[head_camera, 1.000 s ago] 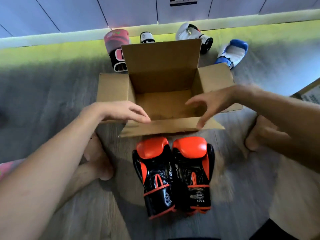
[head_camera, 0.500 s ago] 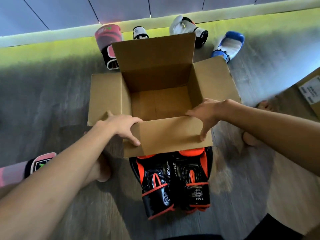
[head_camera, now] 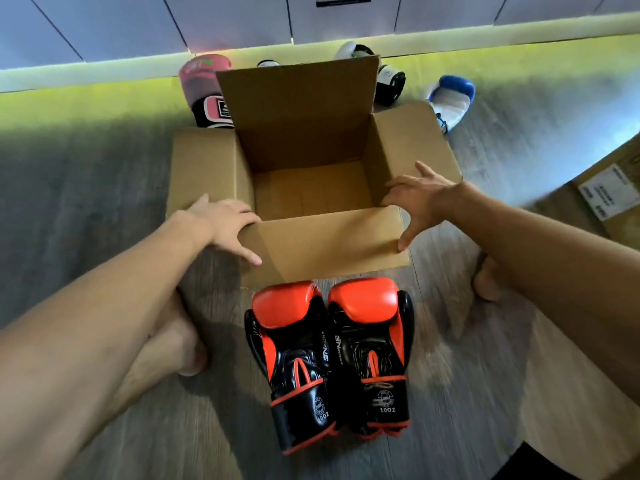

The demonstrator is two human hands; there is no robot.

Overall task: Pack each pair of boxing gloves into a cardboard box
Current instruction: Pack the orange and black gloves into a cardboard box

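An open cardboard box point(head_camera: 403, 152) sits on the floor with all its flaps spread and nothing inside. My left hand point(head_camera: 227, 225) rests on the near-left corner, its thumb lying on the near flap point(head_camera: 325, 245). My right hand point(head_camera: 417, 199) is at the near-right corner with fingers spread, the thumb touching the flap's right edge. A pair of orange and black boxing gloves point(head_camera: 329, 358) lies side by side on the floor just in front of the flap, untouched.
Behind the box lie a pink and black glove point(head_camera: 202, 88), a white and black glove point(head_camera: 388, 76) and a blue and white glove point(head_camera: 450, 100), near the wall. Another cardboard box with a label point(head_camera: 609, 192) sits at right. My bare feet point(head_camera: 180, 344) flank the orange gloves.
The near flap has been folded down outward, and the orange gloves show fully again. Both hands have shifted to the box's near corners with the fingers spread wider.
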